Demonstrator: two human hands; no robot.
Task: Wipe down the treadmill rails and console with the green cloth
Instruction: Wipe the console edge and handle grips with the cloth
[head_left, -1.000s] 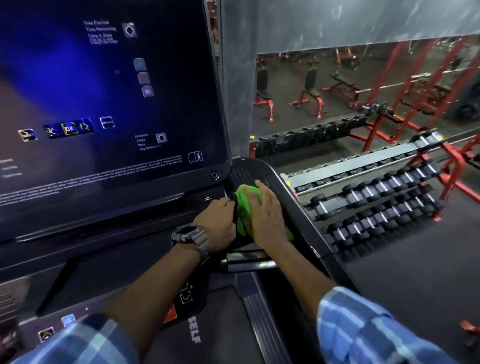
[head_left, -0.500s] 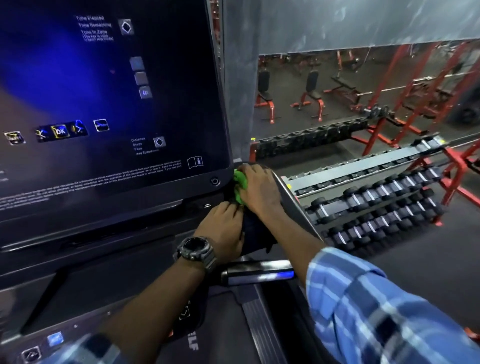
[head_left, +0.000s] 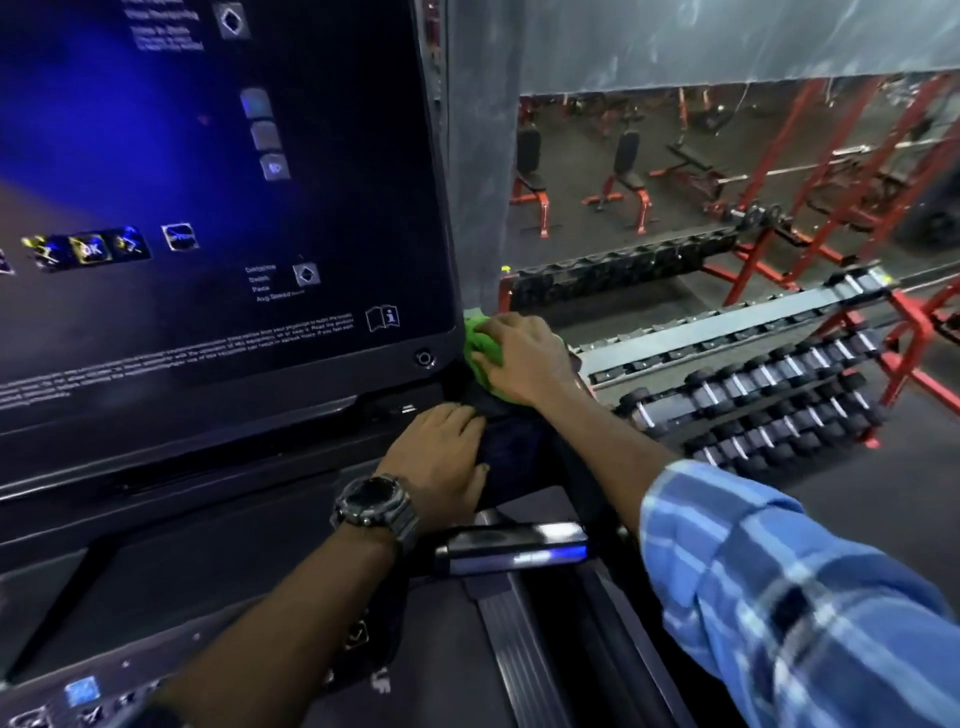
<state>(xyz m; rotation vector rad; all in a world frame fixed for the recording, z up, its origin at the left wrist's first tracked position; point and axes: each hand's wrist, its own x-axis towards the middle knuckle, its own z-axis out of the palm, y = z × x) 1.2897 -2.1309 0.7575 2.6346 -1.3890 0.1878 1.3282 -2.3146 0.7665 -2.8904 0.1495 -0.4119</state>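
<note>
Nearest the camera, a blue plaid sleeve (head_left: 779, 597) covers the right forearm, which reaches forward over the treadmill's dark right rail (head_left: 524, 467). Below it a glossy metal grip bar (head_left: 511, 548) juts out sideways, catching blue light. The left hand (head_left: 441, 457), with a dark wristwatch (head_left: 375, 501) on its wrist, lies palm-down on the black housing just under the console, fingers curled over the edge of the rail — it seems to brace there rather than clasp anything, though the fingertips are hidden.

Just beyond, the right hand (head_left: 524, 358) presses flat on the green cloth (head_left: 480, 343), fingers spread over it and holding it bunched against the top of the rail, right beside the lower right corner of the console screen (head_left: 208, 208). Only the cloth's left part shows past the fingers, touching the screen's bezel.

The screen glows blue with blurred icons and small text. Farther off to the right, a dumbbell rack (head_left: 753, 384) stands on the dark floor, and behind it a wall mirror (head_left: 701, 156) shows red benches and frames.
</note>
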